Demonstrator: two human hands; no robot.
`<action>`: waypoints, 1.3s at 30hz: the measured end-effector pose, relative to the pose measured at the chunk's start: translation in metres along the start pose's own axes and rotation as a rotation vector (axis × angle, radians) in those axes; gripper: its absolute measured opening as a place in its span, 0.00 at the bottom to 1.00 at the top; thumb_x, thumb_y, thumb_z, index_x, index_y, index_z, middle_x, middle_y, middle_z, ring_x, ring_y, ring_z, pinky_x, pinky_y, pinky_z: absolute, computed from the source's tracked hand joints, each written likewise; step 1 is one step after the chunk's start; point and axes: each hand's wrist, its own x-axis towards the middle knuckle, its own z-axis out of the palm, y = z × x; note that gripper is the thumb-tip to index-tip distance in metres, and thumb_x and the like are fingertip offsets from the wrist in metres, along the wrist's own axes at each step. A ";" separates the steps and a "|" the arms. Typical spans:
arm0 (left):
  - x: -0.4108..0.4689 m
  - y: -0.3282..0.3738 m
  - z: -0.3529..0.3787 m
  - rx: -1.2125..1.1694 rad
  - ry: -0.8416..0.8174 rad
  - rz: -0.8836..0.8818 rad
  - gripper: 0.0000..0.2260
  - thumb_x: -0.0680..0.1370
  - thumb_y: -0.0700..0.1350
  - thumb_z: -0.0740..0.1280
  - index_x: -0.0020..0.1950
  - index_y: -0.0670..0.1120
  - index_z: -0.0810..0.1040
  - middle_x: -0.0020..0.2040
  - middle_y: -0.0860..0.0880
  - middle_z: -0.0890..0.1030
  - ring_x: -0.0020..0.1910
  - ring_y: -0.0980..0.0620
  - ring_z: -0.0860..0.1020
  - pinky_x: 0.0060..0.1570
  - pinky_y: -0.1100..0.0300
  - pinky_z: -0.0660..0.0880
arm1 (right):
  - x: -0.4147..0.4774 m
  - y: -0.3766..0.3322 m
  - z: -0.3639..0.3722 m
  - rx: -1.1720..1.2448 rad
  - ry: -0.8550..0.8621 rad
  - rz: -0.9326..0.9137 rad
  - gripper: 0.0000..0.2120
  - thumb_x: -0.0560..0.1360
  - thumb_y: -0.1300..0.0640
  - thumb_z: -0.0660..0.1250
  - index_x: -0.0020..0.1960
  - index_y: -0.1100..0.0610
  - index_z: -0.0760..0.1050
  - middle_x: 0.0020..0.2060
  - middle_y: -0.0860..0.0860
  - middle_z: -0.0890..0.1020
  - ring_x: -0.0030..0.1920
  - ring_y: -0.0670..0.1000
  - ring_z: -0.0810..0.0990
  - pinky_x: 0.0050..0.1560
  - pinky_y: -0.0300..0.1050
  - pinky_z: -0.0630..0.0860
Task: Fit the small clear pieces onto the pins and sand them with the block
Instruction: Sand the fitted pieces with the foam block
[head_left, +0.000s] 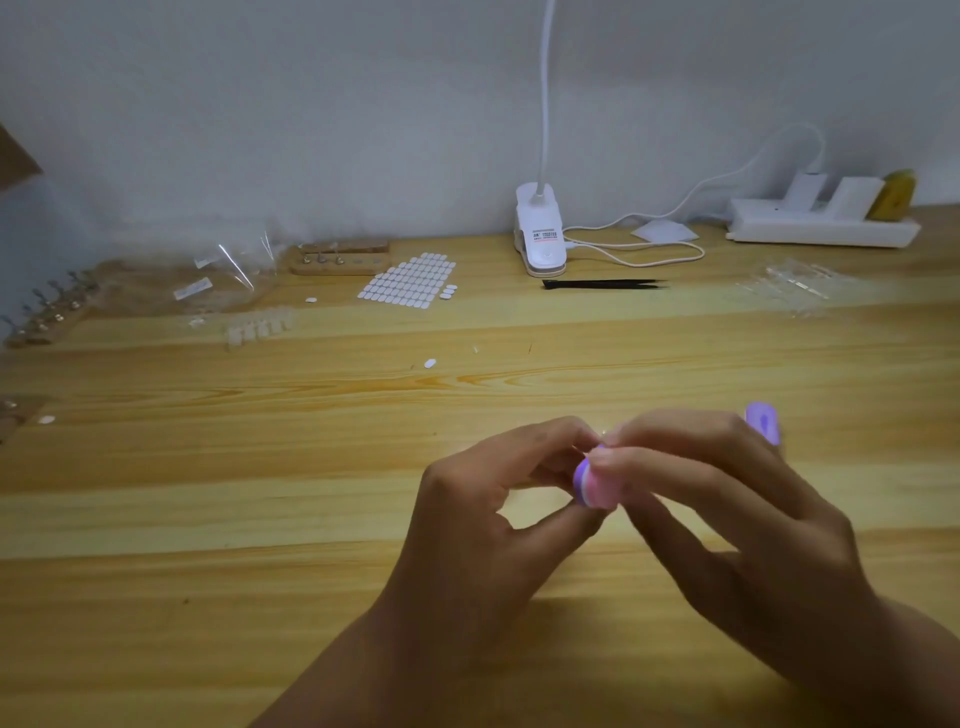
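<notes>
- Well, pin stands (47, 314) sit far left on the counter (260, 519), well apart from the work.
- Left hand (483, 499) pinches the end of the purple sanding block (589, 480); clear piece not visible, prob. between the fingertips.
- Right hand (727, 493) wraps the block; too hard a stroke could flick the piece off.

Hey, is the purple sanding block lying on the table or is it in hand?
In hand: the right hand grips the sanding block over the table, and the left hand pinches its end.
</notes>
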 end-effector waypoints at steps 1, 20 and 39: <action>-0.001 -0.001 0.000 -0.009 -0.006 -0.011 0.09 0.71 0.37 0.75 0.50 0.45 0.82 0.44 0.54 0.83 0.42 0.60 0.82 0.48 0.72 0.74 | 0.000 0.003 -0.002 -0.018 -0.017 0.005 0.12 0.76 0.67 0.68 0.59 0.60 0.77 0.53 0.55 0.81 0.55 0.51 0.81 0.57 0.44 0.76; -0.001 0.000 -0.003 -0.183 -0.037 -0.149 0.12 0.72 0.38 0.76 0.52 0.49 0.84 0.42 0.53 0.85 0.42 0.54 0.84 0.48 0.65 0.78 | 0.000 0.016 -0.008 -0.120 0.012 0.034 0.12 0.77 0.65 0.68 0.59 0.57 0.77 0.53 0.53 0.81 0.54 0.51 0.81 0.55 0.48 0.78; -0.001 0.001 -0.006 -0.235 -0.046 -0.220 0.12 0.71 0.39 0.77 0.51 0.50 0.84 0.40 0.51 0.85 0.40 0.53 0.84 0.46 0.64 0.78 | 0.002 0.017 -0.009 -0.079 0.032 0.080 0.15 0.77 0.64 0.69 0.61 0.51 0.76 0.54 0.51 0.80 0.55 0.50 0.81 0.53 0.50 0.79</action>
